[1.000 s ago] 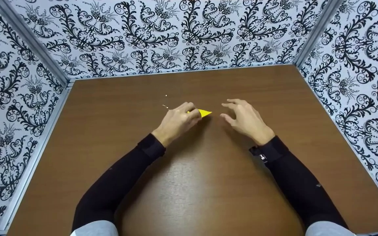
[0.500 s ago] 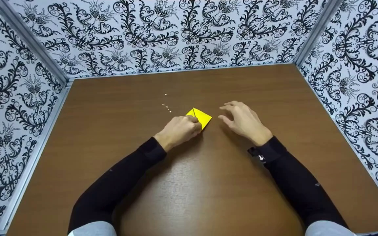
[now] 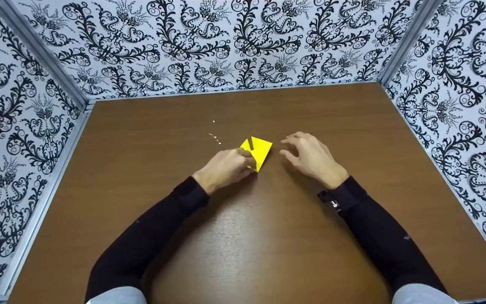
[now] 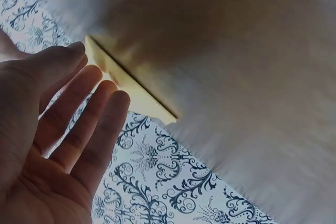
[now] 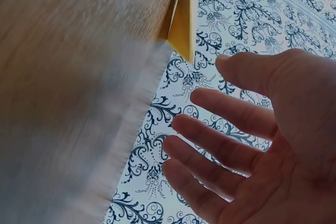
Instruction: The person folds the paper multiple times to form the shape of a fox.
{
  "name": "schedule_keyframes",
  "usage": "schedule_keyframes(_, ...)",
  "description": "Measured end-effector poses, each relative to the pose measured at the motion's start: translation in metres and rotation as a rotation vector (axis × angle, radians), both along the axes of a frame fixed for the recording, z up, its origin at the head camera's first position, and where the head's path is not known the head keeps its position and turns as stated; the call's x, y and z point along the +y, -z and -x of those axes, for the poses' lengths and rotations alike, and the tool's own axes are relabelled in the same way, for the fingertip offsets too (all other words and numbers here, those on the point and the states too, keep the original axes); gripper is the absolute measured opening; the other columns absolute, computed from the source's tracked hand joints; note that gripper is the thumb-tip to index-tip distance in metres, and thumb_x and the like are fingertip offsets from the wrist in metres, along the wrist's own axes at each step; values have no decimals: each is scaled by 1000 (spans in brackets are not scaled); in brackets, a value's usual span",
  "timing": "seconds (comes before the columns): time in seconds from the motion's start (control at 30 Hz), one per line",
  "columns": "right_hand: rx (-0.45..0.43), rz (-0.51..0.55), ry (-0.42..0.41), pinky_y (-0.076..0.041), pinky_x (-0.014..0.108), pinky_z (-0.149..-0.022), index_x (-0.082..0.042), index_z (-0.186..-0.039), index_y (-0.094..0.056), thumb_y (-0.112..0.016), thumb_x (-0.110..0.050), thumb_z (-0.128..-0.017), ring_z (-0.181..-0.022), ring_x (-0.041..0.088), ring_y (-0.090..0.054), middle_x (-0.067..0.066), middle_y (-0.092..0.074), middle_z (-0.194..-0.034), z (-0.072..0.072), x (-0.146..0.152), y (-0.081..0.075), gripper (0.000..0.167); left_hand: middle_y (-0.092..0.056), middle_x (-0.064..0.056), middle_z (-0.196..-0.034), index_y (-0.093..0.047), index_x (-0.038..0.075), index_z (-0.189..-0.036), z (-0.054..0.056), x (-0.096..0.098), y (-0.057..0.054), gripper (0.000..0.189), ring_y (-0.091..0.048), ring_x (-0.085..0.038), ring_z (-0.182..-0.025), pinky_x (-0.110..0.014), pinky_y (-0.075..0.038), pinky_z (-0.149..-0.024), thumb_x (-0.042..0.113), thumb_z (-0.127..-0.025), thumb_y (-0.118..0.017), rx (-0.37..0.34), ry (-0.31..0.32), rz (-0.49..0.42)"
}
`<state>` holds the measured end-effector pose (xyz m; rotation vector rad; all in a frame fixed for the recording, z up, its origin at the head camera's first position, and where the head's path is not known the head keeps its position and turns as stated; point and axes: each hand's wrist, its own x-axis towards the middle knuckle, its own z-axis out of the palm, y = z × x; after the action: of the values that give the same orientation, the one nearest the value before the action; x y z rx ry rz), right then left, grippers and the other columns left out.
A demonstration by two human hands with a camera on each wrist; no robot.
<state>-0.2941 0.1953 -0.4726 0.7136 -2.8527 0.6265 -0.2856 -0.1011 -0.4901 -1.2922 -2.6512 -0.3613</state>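
Note:
A folded piece of yellow paper [image 3: 263, 147] lies near the middle of the table, with a narrow dark gap between two flaps at its top. My left hand [image 3: 226, 169] pinches its left side between thumb and fingers, hiding that part. The left wrist view shows the thumb and index finger at one end of the paper [image 4: 131, 93], seen almost edge-on. Just to the right of the paper, and apart from it, my right hand [image 3: 314, 158] hovers with relaxed fingers. In the right wrist view that hand [image 5: 262, 135] holds nothing, and the paper's pointed corner [image 5: 184, 19] is beyond the thumb.
The brown wooden table [image 3: 331, 261] carries a short trail of tiny pale specks [image 3: 214, 137] behind my left hand. Patterned black-and-white walls [image 3: 268, 42] enclose the back and both sides, with grey metal posts [image 3: 409, 42] at the corners.
The paper has turned from a thin wedge to show its face, and the gap between its flaps has widened. My left hand has come slightly nearer me. The right hand has barely moved.

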Motion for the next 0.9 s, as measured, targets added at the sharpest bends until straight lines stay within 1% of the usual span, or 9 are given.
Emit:
schedule_keyframes(0.2,15,26,-24,-61,61,-120,-3,-141,-82,-82,-25,-111,-136,46,-75,21,-80,-145,-1,-5,-1,37,-87,-5,-119,-90,11,-115,0,-13,-4,11,-82,-28,-114,-43,-72,-98,14,-104,-90,-1,-44,-64)
schedule_keyframes(0.37,47,68,-75,-63,61,-116,-1,-135,-85,-85,-17,-107,-131,46,-77,23,-81,-140,-4,-15,-5,32,-87,-6,-119,-90,9,-115,1,-21,0,13,-83,-29,-118,-42,-72,-99,13,-103,-92,8,-78,-91)
schedule_keyframes(0.5,58,81,-121,-65,60,-114,2,-130,-86,-88,-13,-105,-126,45,-79,24,-82,-134,-4,-24,-5,29,-87,-6,-118,-91,10,-115,0,-24,4,13,-82,-29,-114,-43,-72,-99,14,-103,-92,1,-89,-99)
schedule_keyframes(0.63,47,80,-146,-66,58,-110,3,-129,-86,-88,-11,-104,-120,43,-80,23,-83,-128,-3,-33,-8,29,-88,-6,-119,-92,12,-116,-3,-25,6,13,-79,-28,-105,-42,-72,-95,16,-104,-91,-9,-86,-107)
schedule_keyframes(0.77,42,70,-169,-69,54,-104,3,-125,-87,-88,-9,-104,-113,42,-81,22,-84,-121,-1,-41,-10,24,-87,-8,-120,-93,14,-119,-4,-25,6,15,-76,-30,-101,-43,-71,-92,15,-105,-90,-20,-77,-110)
schedule_keyframes(0.9,28,51,-203,-70,49,-95,2,-122,-89,-89,-7,-103,-104,42,-81,20,-84,-114,3,-49,-11,21,-87,-9,-117,-93,13,-119,-3,-26,4,14,-77,-30,-102,-44,-72,-92,16,-105,-89,-17,-74,-76)
